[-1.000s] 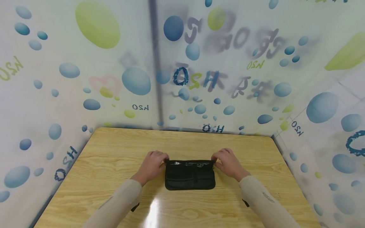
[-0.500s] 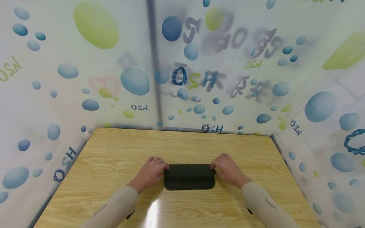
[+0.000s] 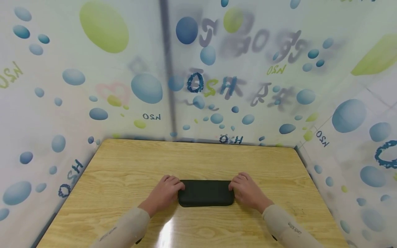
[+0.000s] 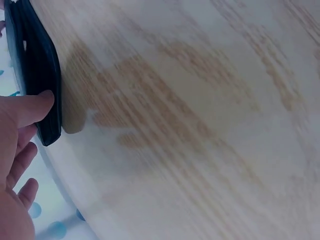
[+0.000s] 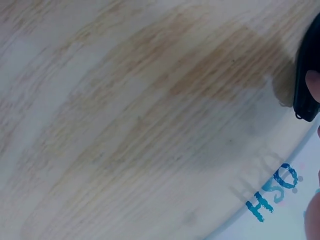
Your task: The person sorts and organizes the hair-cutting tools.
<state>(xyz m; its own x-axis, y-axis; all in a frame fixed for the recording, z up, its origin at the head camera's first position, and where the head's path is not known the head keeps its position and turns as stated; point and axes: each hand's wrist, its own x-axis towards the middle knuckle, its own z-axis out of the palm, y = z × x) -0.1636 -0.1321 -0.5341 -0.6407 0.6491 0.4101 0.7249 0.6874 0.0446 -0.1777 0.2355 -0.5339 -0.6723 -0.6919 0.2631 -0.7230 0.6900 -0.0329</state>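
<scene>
A long black wallet, its smooth outer face showing, lies folded on the wooden table in the head view. At its left end, my left hand pinches the edge. My right hand grips the opposite end in the same way. The left wrist view has the wallet edge-on, with the left thumb laid against it and the other fingers partly behind. Only a corner of the wallet and a bit of the right thumb reach into the right wrist view.
The wood-grain table runs back to a white wall printed with blue and green spots and lettering. Similar walls stand at the left and right. Light glares off the table near the front.
The wallet's upper part has folded toward me, covering the clear strip and inner pockets that showed earlier. Both hands have come slightly nearer, keeping hold of its ends.
</scene>
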